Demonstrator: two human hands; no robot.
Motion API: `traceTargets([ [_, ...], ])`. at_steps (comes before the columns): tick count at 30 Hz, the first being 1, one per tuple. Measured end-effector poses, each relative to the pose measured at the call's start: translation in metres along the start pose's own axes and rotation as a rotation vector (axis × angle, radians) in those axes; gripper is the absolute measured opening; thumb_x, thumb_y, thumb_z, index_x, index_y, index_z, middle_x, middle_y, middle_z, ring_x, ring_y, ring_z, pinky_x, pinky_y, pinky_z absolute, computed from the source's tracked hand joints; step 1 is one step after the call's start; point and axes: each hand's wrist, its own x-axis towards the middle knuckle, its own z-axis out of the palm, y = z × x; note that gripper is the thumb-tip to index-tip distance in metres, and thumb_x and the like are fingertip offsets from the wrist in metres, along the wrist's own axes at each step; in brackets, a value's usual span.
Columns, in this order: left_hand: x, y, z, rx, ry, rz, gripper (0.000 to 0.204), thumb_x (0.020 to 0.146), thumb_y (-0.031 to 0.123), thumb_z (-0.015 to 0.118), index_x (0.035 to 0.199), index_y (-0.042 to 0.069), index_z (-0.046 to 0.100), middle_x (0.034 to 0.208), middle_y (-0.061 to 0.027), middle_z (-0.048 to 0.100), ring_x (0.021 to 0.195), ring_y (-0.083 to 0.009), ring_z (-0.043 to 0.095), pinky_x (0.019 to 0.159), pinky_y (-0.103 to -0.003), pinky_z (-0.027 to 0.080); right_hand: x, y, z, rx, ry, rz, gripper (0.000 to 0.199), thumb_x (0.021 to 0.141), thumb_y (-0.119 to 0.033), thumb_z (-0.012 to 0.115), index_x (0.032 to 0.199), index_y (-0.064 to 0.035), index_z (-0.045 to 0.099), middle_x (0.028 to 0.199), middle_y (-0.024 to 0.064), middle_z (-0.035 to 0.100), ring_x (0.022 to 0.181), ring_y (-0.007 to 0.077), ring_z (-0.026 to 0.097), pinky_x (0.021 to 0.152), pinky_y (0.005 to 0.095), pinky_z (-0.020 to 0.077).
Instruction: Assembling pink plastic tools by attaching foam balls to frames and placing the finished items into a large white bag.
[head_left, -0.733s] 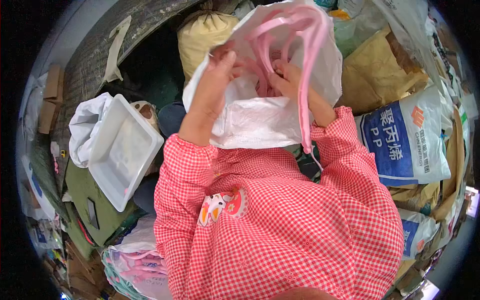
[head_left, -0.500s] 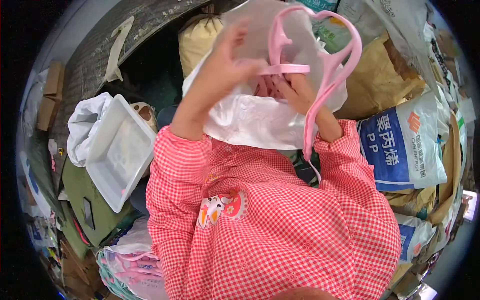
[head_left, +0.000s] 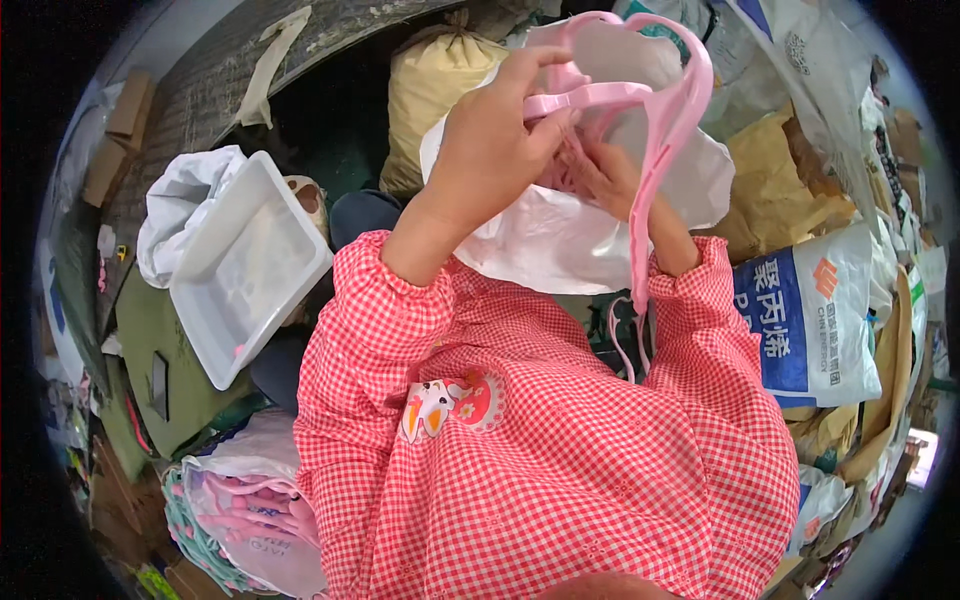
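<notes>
A glossy pink plastic frame [head_left: 677, 115], curved with open loops and a long ribbed arm, is held up over an opened white sack [head_left: 560, 245]. My left hand [head_left: 495, 145] is closed on the frame's crossbar, thumb below and fingers above. My right hand [head_left: 615, 180] reaches over the sack's mouth, its fingers together against small pink pieces. What those fingers hold, if anything, is hidden. The frame's ribbed arm passes in front of my right wrist, and thin pink ends hang beneath it by my right sleeve.
To the left, a white plastic tub [head_left: 250, 270] leans beside white cloth [head_left: 185, 215]. A bag of pink parts [head_left: 260, 510] stands at the lower left. A tied cream sack [head_left: 435, 95] is behind; a blue-and-white printed sack [head_left: 815, 320] and brown paper [head_left: 765, 185] lie right.
My left hand, blurred and apart-fingered before, has closed on the pink frame's crossbar. The crossbar has tilted and risen a little. The view has shifted slightly.
</notes>
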Motion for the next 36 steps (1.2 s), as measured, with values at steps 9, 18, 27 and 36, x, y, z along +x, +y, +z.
traceTargets([
  [9, -0.008, 0.075, -0.077, -0.29, 0.679, -0.085, 0.024, 0.092, 0.009, 0.066, 0.113, -0.002, 0.065, 0.077, 0.0045, 0.058, 0.064, -0.0026, 0.049, 0.055, -0.017, 0.041, 0.002, 0.004, -0.016, -0.205, -0.077, 0.195, 0.037, 0.101, -0.031, 0.047, 0.104, 0.001, 0.066, 0.083, 0.0066, 0.063, 0.074, 0.0127, 0.055, 0.064, 0.0307, 0.0458],
  [18, -0.142, 0.062, -0.203, -0.352, 0.997, -0.035, 0.031, 0.096, 0.013, 0.058, 0.122, -0.004, 0.059, 0.067, 0.0057, 0.042, 0.055, -0.0016, 0.029, 0.049, -0.019, 0.024, -0.136, 0.077, -0.05, -0.062, -0.345, 0.232, 0.031, 0.092, -0.024, 0.055, 0.109, -0.0001, 0.066, 0.096, 0.0104, 0.069, 0.086, 0.0248, 0.064, 0.08, 0.0347, 0.0509],
  [27, -0.262, 0.077, -0.257, -0.253, 1.424, -0.046, 0.036, 0.099, 0.014, 0.055, 0.13, -0.003, 0.053, 0.068, 0.0067, 0.035, 0.055, -0.0024, 0.028, 0.048, -0.019, 0.024, 0.015, 0.299, -0.148, -0.865, -0.392, 1.032, 0.02, 0.084, -0.02, 0.064, 0.095, -0.0051, 0.07, 0.081, 0.0103, 0.068, 0.068, 0.0243, 0.065, 0.064, 0.0382, 0.0539],
  [36, -0.29, 0.025, -0.256, 0.19, 1.74, -0.283, 0.027, 0.097, 0.01, 0.057, 0.12, -0.003, 0.059, 0.069, 0.0059, 0.043, 0.051, -0.0008, 0.032, 0.046, -0.018, 0.024, 0.077, 0.17, -0.227, -1.319, -0.265, 0.414, 0.016, 0.088, -0.014, 0.056, 0.091, -0.0018, 0.065, 0.078, 0.0191, 0.065, 0.067, 0.0356, 0.062, 0.062, 0.0456, 0.0504],
])
